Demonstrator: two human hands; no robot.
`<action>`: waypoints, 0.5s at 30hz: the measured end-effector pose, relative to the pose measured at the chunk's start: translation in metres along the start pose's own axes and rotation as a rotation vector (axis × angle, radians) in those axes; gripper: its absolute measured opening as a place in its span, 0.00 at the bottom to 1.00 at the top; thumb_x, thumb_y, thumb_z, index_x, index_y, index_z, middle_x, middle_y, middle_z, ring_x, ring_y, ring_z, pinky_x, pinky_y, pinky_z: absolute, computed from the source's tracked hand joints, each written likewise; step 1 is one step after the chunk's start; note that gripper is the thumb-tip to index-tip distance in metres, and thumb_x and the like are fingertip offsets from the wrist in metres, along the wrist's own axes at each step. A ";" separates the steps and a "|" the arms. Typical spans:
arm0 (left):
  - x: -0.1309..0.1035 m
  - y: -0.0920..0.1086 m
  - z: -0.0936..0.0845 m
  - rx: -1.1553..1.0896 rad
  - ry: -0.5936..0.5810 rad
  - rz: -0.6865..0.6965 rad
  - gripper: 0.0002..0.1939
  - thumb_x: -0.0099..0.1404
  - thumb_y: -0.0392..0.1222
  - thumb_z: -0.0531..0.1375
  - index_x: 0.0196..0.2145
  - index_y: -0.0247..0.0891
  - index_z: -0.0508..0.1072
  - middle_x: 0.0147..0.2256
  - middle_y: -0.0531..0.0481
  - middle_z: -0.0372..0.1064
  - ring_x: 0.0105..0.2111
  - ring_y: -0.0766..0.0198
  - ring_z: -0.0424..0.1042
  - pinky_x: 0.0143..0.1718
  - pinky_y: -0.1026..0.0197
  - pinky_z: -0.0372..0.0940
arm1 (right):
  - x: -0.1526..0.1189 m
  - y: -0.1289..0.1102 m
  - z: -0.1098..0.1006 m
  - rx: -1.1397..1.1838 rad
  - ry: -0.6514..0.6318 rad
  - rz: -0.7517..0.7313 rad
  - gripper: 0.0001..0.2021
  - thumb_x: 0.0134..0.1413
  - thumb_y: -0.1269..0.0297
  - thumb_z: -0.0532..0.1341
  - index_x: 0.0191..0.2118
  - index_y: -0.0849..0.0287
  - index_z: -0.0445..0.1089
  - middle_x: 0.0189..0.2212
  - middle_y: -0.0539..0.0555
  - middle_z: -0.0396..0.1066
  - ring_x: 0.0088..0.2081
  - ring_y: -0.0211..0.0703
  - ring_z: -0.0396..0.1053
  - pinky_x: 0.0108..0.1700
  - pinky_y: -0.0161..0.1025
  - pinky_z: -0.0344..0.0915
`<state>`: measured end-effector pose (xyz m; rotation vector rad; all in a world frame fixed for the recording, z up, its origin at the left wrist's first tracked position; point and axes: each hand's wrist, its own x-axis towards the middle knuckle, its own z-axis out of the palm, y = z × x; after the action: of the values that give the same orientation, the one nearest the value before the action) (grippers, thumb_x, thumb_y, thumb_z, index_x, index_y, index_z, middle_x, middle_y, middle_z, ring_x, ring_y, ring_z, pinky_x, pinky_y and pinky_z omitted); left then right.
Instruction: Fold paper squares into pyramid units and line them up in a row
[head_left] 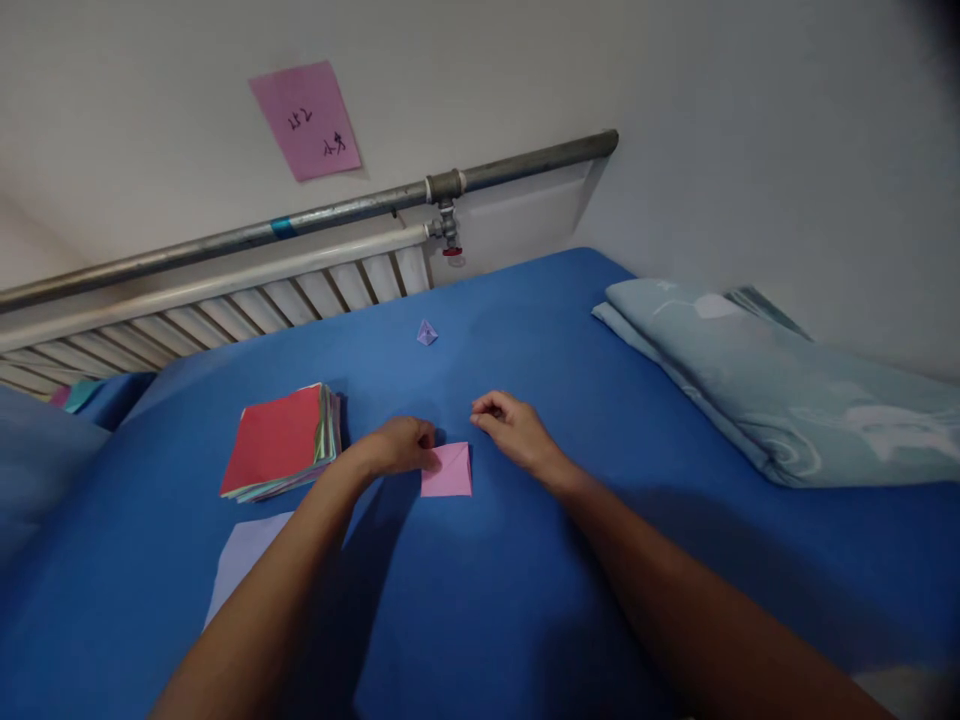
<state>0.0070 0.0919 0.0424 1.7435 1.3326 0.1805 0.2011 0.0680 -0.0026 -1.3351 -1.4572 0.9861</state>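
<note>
A small square of folded pink paper (448, 472) lies on the blue sheet in front of me, with a crease running to its upper right corner. My left hand (401, 446) grips its upper left edge, the thumb resting on top and the other fingers partly hidden. Just up and to the right, apart from the paper, my right hand (512, 428) hovers with curled fingers and the thumb close to them; nothing shows between them. Farther back sits a small folded purple paper piece (427, 333).
To the left are a stack of coloured paper (277, 440), red on top, and a pale lilac sheet (244, 560) partly behind my left forearm. A folded green blanket (780, 390) lies right. A radiator (300, 295) and metal pipe (360, 208) run along the wall below a pink note (307, 122).
</note>
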 end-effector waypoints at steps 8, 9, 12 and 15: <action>-0.033 -0.018 0.032 -0.801 0.398 -0.014 0.22 0.45 0.55 0.68 0.23 0.38 0.63 0.23 0.54 0.67 0.23 0.69 0.68 0.28 0.64 0.65 | -0.016 -0.019 0.013 0.313 -0.118 0.247 0.14 0.54 0.52 0.57 0.34 0.58 0.70 0.31 0.53 0.70 0.29 0.38 0.65 0.30 0.35 0.62; -0.034 -0.017 0.038 -0.872 0.434 -0.009 0.23 0.44 0.55 0.69 0.24 0.37 0.64 0.23 0.54 0.67 0.23 0.69 0.69 0.29 0.64 0.66 | -0.020 -0.023 0.017 0.338 -0.172 0.256 0.13 0.53 0.52 0.58 0.34 0.58 0.70 0.31 0.53 0.70 0.29 0.38 0.65 0.29 0.35 0.61; -0.036 -0.013 0.053 -1.036 0.497 -0.002 0.23 0.42 0.53 0.71 0.25 0.37 0.66 0.24 0.54 0.70 0.24 0.70 0.70 0.28 0.66 0.67 | -0.030 -0.031 0.029 0.387 -0.211 0.259 0.09 0.50 0.58 0.61 0.33 0.57 0.72 0.31 0.51 0.72 0.30 0.38 0.66 0.30 0.34 0.61; -0.037 -0.008 0.063 -1.177 0.516 -0.004 0.22 0.40 0.50 0.73 0.25 0.35 0.68 0.24 0.54 0.71 0.23 0.71 0.70 0.27 0.68 0.66 | -0.035 -0.035 0.038 0.442 -0.154 0.282 0.09 0.47 0.58 0.62 0.33 0.57 0.73 0.30 0.50 0.72 0.29 0.37 0.65 0.30 0.34 0.59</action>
<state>0.0242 0.0258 0.0144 0.6858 1.1546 1.2046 0.1550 0.0306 0.0168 -1.1708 -1.0863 1.5236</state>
